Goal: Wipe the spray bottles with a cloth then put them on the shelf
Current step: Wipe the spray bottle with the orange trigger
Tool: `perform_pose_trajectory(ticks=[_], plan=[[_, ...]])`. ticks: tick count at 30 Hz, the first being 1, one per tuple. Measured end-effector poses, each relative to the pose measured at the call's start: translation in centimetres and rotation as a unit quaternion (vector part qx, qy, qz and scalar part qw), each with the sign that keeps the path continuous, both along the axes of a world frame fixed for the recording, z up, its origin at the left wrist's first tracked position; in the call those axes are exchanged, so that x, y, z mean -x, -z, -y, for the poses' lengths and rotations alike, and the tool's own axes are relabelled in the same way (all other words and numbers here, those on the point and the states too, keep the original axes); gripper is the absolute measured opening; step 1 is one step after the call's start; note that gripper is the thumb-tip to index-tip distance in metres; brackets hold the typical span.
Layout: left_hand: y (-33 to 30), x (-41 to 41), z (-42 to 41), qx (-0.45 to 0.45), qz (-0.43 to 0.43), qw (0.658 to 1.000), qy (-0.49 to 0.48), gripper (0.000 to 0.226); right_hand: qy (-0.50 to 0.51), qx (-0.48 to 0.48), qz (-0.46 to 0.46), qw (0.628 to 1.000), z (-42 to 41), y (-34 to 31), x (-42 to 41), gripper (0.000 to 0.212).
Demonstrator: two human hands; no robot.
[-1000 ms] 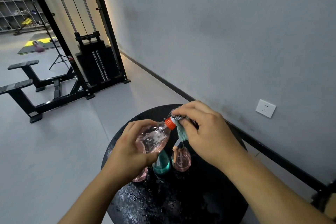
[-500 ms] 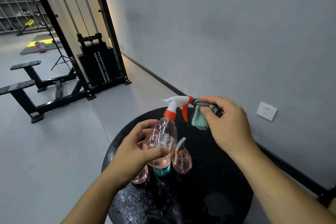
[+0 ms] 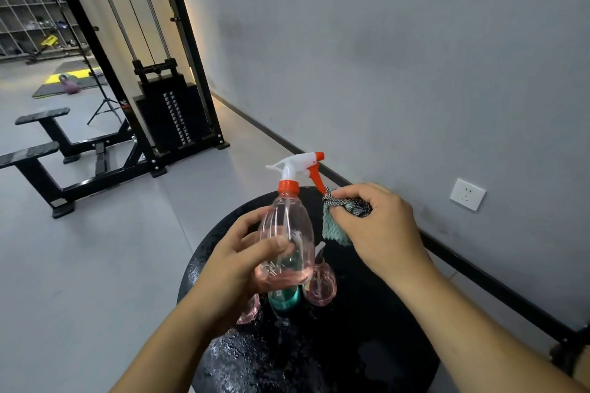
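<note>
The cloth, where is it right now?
In the head view the cloth is bunched in the right hand, right of the pink spray bottle, touching its orange trigger.

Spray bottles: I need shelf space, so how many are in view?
4. A large pink bottle in the left hand; on the round table, a teal one, a small pink one and another pink one, partly hidden. More may be hidden.

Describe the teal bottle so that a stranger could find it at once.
Look at the round black table by the grey wall. Several small bottles stand near its far-left edge, just below the big pink spray bottle held in the left hand. The teal bottle stands in the middle; its neighbours are pink.
</note>
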State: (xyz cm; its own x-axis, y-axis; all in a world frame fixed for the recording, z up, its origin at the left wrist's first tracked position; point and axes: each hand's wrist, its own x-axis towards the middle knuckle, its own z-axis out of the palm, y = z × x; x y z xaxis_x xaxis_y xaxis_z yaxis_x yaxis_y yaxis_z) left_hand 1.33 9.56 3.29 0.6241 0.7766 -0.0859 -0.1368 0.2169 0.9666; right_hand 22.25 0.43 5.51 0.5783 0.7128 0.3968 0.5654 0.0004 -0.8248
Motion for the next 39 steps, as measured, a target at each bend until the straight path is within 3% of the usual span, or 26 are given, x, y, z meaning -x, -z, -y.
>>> perform_pose_trajectory(ticks=[5, 12, 15, 19, 25, 28, 31, 35, 39], plan=[[-0.2, 0.5, -0.2, 0.067, 0.009, 0.997, -0.028, 0.059, 0.018, -0.015, -0.014, 1.0, 0.2, -0.3, -0.7, 0.017], [-0.6, 0.8, 0.0, 0.047, -0.011, 0.999, -0.003, 0.09, 0.021, -0.008, -0.016, 1.0, 0.5, -0.5, -0.8, 0.017], [-0.6, 0.7, 0.0, 0.047, 0.008, 0.999, -0.014, 0.079, 0.021, -0.013, -0.018, 1.0, 0.6, -0.7, -0.8, 0.018], [-1.1, 0.7, 0.0, 0.031, 0.012, 0.999, -0.029, 0.048, 0.018, -0.012, -0.014, 1.0, 0.6, -0.7, -0.7, 0.017], [-1.5, 0.6, 0.1, 0.075, 0.043, 0.993, -0.085, 0.054, 0.02, -0.012, -0.015, 1.0, 0.6, -0.7, -0.7, 0.018], [-1.5, 0.8, 0.2, 0.087, 0.068, 0.993, -0.052, 0.054, 0.019, -0.013, -0.016, 1.0, 0.7, -0.7, -0.6, 0.018], [-1.7, 0.7, 0.2, 0.109, 0.093, 0.989, -0.032, 0.067, 0.015, -0.012, -0.021, 1.0, 0.7, -0.8, -0.6, 0.018], [-2.0, 0.5, 0.6, 0.11, 0.07, 0.991, 0.005, 0.047, 0.014, -0.015, -0.019, 1.0, 0.8, -1.1, -0.7, 0.017], [-2.1, 0.5, 0.9, 0.148, 0.08, 0.985, 0.033, 0.05, 0.018, -0.02, -0.027, 0.999, 1.0, -1.1, -0.9, 0.018]])
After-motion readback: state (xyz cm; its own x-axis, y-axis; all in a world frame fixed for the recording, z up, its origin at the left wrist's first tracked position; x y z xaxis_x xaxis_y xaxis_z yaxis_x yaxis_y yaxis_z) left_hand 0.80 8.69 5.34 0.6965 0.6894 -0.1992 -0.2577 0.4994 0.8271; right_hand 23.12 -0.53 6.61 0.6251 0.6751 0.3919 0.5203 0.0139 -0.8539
